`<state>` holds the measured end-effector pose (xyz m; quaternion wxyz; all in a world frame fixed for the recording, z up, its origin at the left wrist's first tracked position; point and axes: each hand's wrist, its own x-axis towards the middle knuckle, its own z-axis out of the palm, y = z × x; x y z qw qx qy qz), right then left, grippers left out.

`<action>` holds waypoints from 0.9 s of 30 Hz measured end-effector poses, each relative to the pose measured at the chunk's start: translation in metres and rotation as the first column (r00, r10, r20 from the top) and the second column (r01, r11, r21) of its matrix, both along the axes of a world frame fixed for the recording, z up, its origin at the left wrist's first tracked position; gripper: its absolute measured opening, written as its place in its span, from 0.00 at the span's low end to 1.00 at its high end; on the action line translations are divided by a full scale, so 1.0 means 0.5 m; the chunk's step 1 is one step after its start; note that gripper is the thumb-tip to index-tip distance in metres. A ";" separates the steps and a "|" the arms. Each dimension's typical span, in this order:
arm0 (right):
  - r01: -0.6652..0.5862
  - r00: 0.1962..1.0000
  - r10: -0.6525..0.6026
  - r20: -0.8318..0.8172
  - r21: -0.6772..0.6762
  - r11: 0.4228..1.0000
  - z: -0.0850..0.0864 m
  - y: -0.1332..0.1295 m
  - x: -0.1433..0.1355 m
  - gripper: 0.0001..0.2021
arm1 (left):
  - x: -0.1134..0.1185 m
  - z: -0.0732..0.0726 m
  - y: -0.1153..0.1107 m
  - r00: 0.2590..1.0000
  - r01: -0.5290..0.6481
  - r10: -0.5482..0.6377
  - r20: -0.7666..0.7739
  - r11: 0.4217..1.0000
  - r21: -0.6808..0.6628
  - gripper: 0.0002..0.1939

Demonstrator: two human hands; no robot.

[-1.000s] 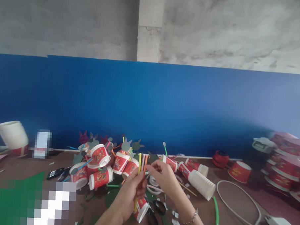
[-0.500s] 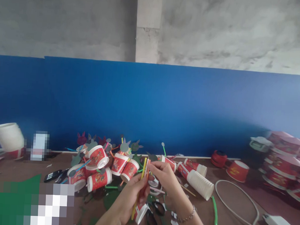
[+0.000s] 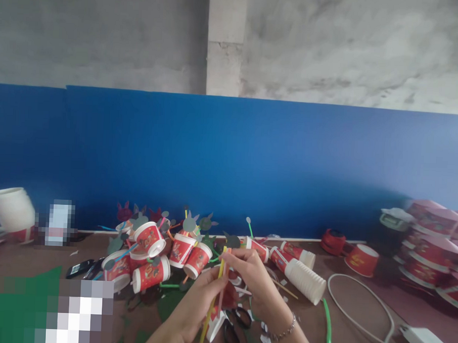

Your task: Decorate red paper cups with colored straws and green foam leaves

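Observation:
My left hand (image 3: 207, 288) is closed around a few drinking straws, among them a long yellow straw (image 3: 208, 314) that slants down past my palm. A pinkish-orange straw (image 3: 227, 266) stands beside it. My right hand (image 3: 249, 267), with a bracelet at the wrist, pinches near the straws' upper ends. How many straws each hand grips is partly hidden by the fingers. Directly beneath lie a red and white paper cup (image 3: 216, 326) and black-handled scissors (image 3: 232, 336), both partly covered.
Red paper cups (image 3: 151, 274) with straws and animal cutouts crowd the left-centre. Stacked cups (image 3: 305, 281) lie right of my hands. A green straw-like tube (image 3: 327, 327), white cable (image 3: 391, 320), red tape dispenser-like object (image 3: 332, 242) and red cup stacks (image 3: 430, 251) are further right.
The straws' upper ends have dropped slightly and shifted a little right. My right fingers have moved down with them, staying close to my left hand.

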<state>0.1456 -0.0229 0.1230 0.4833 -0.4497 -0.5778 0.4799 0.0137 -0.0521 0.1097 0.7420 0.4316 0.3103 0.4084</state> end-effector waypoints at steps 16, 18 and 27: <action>-0.102 0.994 0.097 0.057 0.106 0.989 -0.004 -0.010 0.000 0.22 | -0.008 0.002 0.000 1.000 -0.006 0.008 0.030 0.999 -0.053 0.24; -0.114 0.993 0.110 0.042 0.100 0.988 -0.005 -0.011 0.002 0.22 | -0.008 0.002 0.000 1.000 -0.008 0.009 0.027 0.999 -0.044 0.24; -0.084 0.995 0.076 0.071 0.128 0.988 0.003 -0.008 0.000 0.23 | -0.002 -0.008 0.004 0.995 -0.070 0.074 -0.061 0.995 0.065 0.25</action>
